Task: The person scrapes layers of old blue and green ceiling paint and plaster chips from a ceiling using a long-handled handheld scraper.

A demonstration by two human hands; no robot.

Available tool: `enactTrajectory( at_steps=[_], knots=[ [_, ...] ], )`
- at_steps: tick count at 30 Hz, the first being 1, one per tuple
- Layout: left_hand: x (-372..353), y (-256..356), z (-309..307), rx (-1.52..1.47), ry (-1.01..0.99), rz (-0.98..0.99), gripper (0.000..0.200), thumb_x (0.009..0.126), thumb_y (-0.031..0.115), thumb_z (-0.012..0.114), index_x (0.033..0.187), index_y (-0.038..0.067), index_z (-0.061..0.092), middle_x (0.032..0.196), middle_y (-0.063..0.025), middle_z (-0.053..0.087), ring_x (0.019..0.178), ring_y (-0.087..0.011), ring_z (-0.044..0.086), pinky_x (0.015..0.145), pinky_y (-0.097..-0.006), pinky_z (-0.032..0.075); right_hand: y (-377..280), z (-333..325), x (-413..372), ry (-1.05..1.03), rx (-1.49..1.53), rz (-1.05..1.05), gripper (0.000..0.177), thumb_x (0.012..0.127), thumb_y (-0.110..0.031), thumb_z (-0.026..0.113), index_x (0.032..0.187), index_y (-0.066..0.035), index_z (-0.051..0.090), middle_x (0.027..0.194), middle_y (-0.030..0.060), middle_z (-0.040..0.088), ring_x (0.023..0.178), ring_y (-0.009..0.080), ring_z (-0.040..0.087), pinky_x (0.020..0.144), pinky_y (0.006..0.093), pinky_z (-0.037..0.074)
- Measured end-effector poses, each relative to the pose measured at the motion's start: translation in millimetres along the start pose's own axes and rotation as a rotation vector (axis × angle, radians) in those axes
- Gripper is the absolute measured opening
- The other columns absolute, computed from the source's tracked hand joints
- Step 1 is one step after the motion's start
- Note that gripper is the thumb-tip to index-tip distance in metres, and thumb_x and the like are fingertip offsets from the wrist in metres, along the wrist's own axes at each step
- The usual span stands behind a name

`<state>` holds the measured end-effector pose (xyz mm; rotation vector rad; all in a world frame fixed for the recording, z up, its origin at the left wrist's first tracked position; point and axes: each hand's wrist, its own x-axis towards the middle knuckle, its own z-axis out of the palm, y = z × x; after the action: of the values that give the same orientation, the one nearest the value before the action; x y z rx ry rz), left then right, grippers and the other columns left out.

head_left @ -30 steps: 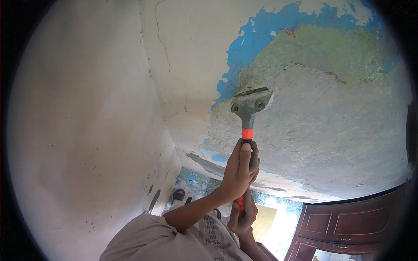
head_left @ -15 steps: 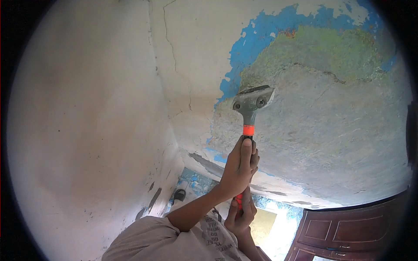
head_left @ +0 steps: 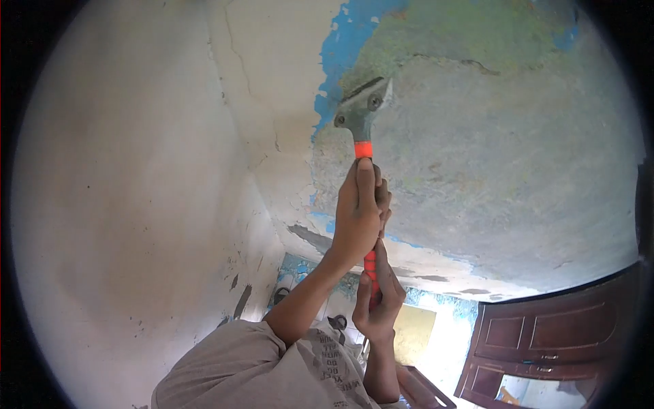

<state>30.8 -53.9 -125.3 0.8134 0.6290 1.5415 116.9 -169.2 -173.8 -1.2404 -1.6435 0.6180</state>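
Note:
A long-handled scraper [head_left: 363,126] with a grey head and an orange-and-black handle points up at the wall. My left hand [head_left: 361,204] is wrapped round the handle just below the orange collar. Lower down, my right hand [head_left: 380,300] grips the red part of the handle. The scraper's blade lies at the edge of the blue paint [head_left: 334,58], beside bare grey-green plaster [head_left: 477,157]. Whether the blade touches the surface is hard to tell.
At the left is a stained white wall [head_left: 136,204]. A dark wooden cabinet [head_left: 538,341] stands at the lower right. Sandals [head_left: 281,294] show on the floor below, near the wall's foot. Bright light falls on the floor beside a yellowish panel [head_left: 412,334].
Both hands and the scraper have moved up and left in the view, and the scraper head has tilted. The view has shifted too, showing more of the cabinet and floor.

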Motion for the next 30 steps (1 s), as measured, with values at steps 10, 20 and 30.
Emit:
enactTrajectory(
  at_steps=[10,20,30],
  knots=[
    [-6.0,-10.7,-15.7,0.066,-0.026,-0.007,0.038,0.11,0.041,0.032,0.088,0.011,0.04,0.059,0.0047,0.034,0.042,-0.0044,0.03,0.037,-0.0233,0.029,9.4,15.5,-8.4,0.043,0.075,0.004,0.052,0.095,-0.002,0.05,0.145,0.01,0.043,0.131,0.0271,0.062,0.108,0.0275,0.068,0.09,0.0338,0.051],
    [-3.1,5.7,-14.2,0.037,-0.053,-0.038,0.037,0.11,0.039,0.034,0.089,0.011,0.042,0.062,0.0041,0.036,0.047,-0.0046,0.031,0.041,-0.0228,0.029,8.9,24.6,-9.5,0.056,0.023,-0.012,0.052,0.097,-0.005,0.049,0.145,0.012,0.041,0.122,0.0285,0.066,0.104,0.0253,0.069,0.087,0.0324,0.052],
    [-1.2,3.9,-19.5,0.055,-0.067,-0.032,0.035,0.11,0.037,0.035,0.089,0.01,0.042,0.063,0.0037,0.037,0.048,-0.0044,0.032,0.043,-0.023,0.03,5.7,27.4,-6.2,0.061,0.006,-0.036,0.052,0.097,-0.004,0.049,0.145,0.013,0.041,0.118,0.0293,0.067,0.093,0.024,0.07,0.078,0.0323,0.052]
  ],
)
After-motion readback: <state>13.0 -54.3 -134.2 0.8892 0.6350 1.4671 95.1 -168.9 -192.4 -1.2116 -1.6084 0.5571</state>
